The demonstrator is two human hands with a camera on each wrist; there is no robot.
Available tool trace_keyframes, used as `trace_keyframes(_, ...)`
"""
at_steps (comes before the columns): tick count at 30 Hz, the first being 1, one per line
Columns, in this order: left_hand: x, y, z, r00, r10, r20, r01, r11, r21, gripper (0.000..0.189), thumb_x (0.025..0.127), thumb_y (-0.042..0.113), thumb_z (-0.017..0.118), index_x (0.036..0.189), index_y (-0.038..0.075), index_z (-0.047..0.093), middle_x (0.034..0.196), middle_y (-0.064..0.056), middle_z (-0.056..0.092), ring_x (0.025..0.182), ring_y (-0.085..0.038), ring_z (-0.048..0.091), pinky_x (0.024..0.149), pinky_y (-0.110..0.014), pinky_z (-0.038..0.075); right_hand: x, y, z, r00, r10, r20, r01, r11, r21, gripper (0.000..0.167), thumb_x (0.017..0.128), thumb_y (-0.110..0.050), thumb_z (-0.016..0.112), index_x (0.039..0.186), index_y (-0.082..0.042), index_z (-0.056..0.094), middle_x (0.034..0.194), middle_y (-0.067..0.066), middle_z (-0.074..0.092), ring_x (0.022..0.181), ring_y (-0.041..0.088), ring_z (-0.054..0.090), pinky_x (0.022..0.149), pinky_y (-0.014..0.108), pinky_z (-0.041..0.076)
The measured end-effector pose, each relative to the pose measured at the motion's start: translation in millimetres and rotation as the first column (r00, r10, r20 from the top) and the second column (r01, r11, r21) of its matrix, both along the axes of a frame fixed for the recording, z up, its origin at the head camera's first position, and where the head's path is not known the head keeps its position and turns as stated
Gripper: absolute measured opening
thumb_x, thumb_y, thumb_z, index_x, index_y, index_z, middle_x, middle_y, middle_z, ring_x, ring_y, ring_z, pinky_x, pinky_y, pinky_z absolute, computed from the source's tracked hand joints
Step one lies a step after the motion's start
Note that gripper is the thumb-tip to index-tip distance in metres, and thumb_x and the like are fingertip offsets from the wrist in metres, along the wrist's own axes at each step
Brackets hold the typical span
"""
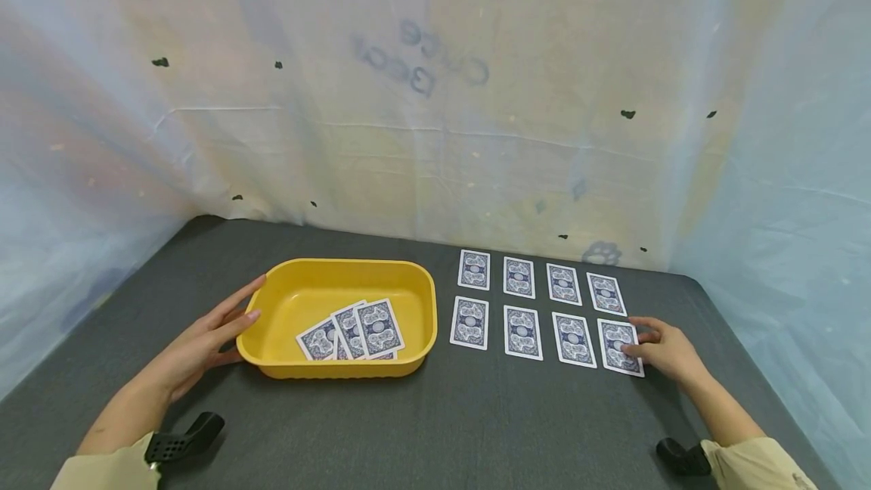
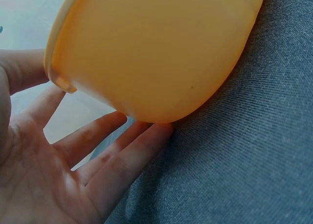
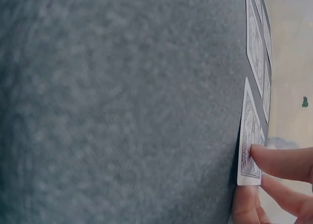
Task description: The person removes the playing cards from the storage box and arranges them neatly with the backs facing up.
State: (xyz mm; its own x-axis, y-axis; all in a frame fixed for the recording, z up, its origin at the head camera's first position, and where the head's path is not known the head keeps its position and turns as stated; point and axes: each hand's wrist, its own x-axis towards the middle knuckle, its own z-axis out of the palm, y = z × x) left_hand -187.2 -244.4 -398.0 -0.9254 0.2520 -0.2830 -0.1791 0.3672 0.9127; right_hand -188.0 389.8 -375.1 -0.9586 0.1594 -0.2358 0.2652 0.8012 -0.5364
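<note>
Flanking yellow tray (image 1: 425,301), left hand (image 1: 204,342), card grid (image 1: 520,308), perhaps touching.

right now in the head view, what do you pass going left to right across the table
left hand → yellow tray holding loose cards → grid of eight face-down cards → right hand on the near right card

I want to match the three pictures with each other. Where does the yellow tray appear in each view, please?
Head: the yellow tray stands left of centre on the grey cloth, with the left hand against its left end.
Left wrist: its outer wall fills the upper part, above the fingers.
Right wrist: it is not in this picture.
Shared landmark: the grey cloth shows in all three.
</note>
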Motion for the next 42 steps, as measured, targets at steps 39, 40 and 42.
trace_keyframes(39,0.7,0.9,3.3,1.0,-0.005,0.006,0.005,1.0,0.019,0.068,0.103,0.043,0.039,0.154,0.036,-0.005,0.157,-0.026,0.006,0.138,-0.046,0.025,0.093,-0.061,0.044,-11.0,-4.8,5.7,0.999,0.011,0.03,-0.014,0.994,0.106,0.063,0.082,-0.015,0.068,0.128,0.019,0.042,0.106,0.035,0.06,0.079,0.023,0.064,0.069,0.038,0.055)
trace_keyframes(40,0.7,0.9,3.3,1.0,-0.003,0.008,0.003,1.0,0.017,0.068,0.103,0.043,0.039,0.154,0.036,-0.005,0.157,-0.026,0.007,0.138,-0.046,0.025,0.093,-0.061,0.044,-10.9,-6.0,6.8,1.0,0.01,0.022,-0.012,0.994,0.105,0.063,0.083,-0.016,0.067,0.129,0.018,0.041,0.108,0.035,0.059,0.08,0.026,0.064,0.07,0.04,0.054)
trace_keyframes(42,0.8,0.7,3.1,1.0,-0.003,0.008,0.003,1.0,0.016,0.068,0.103,0.043,0.039,0.154,0.036,-0.005,0.157,-0.026,0.009,0.137,-0.046,0.026,0.093,-0.061,0.044,-10.9,-9.4,9.7,1.0,-0.001,0.007,0.0,0.995,0.1,0.063,0.086,-0.018,0.065,0.13,0.018,0.04,0.111,0.036,0.057,0.083,0.03,0.064,0.072,0.043,0.053)
